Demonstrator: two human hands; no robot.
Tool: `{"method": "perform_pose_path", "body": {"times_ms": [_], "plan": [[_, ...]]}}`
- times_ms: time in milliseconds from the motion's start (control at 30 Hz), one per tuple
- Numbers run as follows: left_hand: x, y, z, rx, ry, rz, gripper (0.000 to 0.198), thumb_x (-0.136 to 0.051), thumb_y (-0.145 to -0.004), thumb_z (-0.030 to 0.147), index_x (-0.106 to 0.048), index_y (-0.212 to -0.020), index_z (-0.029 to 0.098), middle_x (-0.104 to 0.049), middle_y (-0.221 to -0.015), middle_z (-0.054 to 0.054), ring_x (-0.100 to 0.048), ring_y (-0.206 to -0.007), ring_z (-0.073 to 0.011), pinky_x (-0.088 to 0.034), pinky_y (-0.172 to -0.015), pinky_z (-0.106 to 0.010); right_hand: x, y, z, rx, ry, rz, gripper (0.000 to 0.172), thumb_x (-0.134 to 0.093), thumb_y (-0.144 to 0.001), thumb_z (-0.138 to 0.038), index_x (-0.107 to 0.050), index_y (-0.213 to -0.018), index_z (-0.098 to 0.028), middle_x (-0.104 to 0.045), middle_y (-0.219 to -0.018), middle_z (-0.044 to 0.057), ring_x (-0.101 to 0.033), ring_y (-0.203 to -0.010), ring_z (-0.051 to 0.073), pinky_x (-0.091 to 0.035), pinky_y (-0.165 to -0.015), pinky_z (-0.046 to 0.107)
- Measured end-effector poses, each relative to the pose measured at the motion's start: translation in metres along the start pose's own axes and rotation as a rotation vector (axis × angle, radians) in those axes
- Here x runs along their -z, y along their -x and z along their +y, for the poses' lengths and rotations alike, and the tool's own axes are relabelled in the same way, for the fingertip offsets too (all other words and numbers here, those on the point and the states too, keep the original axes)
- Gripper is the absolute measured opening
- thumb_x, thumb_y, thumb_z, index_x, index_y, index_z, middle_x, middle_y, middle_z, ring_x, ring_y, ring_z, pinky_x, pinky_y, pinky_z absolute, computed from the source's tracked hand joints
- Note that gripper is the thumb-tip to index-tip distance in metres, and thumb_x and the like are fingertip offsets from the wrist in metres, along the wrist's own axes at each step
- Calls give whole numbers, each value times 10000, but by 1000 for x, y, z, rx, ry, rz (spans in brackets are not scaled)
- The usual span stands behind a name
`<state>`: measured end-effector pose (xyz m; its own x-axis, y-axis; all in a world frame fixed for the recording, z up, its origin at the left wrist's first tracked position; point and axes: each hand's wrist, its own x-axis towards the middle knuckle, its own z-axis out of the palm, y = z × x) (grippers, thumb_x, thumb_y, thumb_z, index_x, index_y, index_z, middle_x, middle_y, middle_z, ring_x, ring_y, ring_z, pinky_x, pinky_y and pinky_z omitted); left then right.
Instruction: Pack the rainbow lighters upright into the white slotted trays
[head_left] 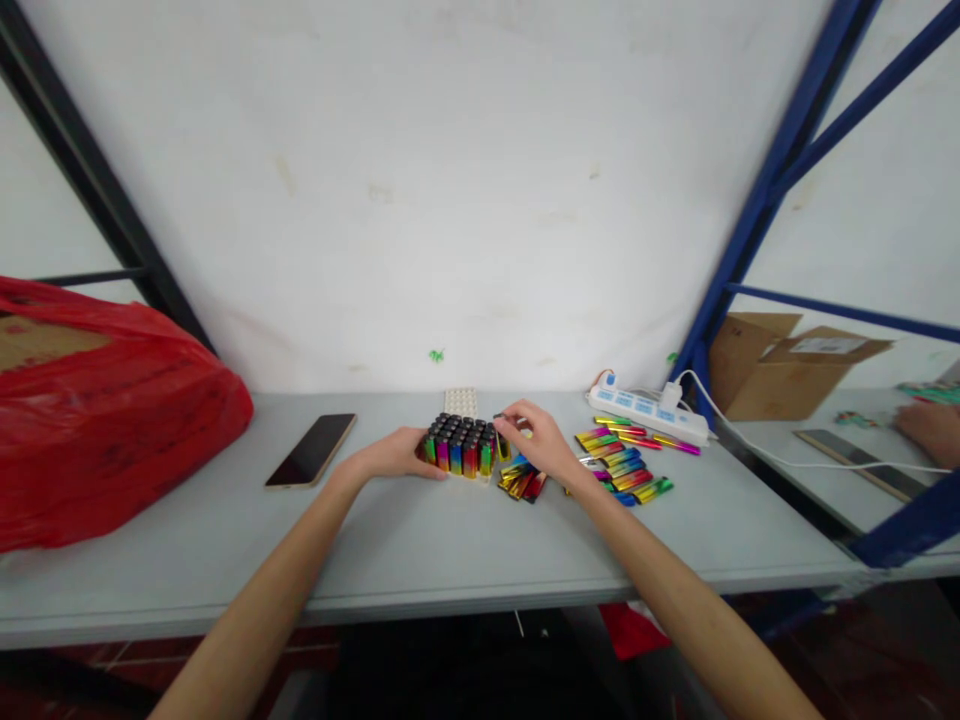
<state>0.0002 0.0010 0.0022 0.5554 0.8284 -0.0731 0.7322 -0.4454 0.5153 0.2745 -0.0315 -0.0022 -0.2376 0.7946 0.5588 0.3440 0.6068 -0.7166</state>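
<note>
Several lighters (463,445) with black tops and shiny rainbow-metallic bodies stand upright in a tight block at the middle of the table. A white edge beneath them looks like a tray. My left hand (397,453) is wrapped round the left end of the block, its thumb along the front. At the right end, my right hand (534,438) pinches the top of a single gold-and-black lighter (503,446), slightly tilted beside the block. Under that hand lies a loose heap of shiny lighter pieces (521,480). Behind the block is a white tray with round holes (460,402).
More shiny coloured pieces (626,465) lie to the right, before a white power strip (649,412). A phone (313,450) and a red plastic bag (112,420) are on the left. Past the blue rack post are a cardboard box (787,370) and another person's hand (930,430).
</note>
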Motion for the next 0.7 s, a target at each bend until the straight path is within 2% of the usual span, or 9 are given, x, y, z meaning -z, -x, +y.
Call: {"method": "perform_pose_path", "body": {"times_ms": [100, 200, 400, 700], "plan": [[0, 0, -2, -1, -1, -7, 612, -723, -603, 604, -657, -1053, 194, -726, -1033, -20, -643, -934, -257, -477, -778, -283, -4, 3, -2, 10, -22, -96, 284, -542, -889, -466, -597, -890, -188, -578, -698, -5, -519, -638, 126, -436, -627, 243], [-1, -1, -4, 3, -3, -1, 627, -719, -596, 606, -660, -1057, 186, -726, -1011, -27, -640, -915, -259, -478, -763, -289, -9, 6, -2, 19, -51, -136, 275, -550, -887, -465, -572, -945, -197, -552, -651, -31, -509, -586, 117, -418, -581, 230], [-2, -1, -6, -5, 16, 3, 628, -725, -595, 604, -657, -1065, 193, -723, -1025, -25, -637, -921, -260, -478, -771, -291, -11, 10, -5, 91, 122, -218, 198, -584, -872, -393, -531, -938, -214, -579, -659, -43, -524, -566, 111, -398, -570, 227], [0, 0, -2, -9, -35, 4, 581, -732, -623, 585, -650, -1036, 184, -722, -1016, -32, -644, -913, -250, -472, -754, -275, -3, 7, -10, 174, 208, -301, 230, -610, -867, -416, -544, -859, -196, -578, -654, -34, -518, -575, 107, -373, -570, 222]]}}
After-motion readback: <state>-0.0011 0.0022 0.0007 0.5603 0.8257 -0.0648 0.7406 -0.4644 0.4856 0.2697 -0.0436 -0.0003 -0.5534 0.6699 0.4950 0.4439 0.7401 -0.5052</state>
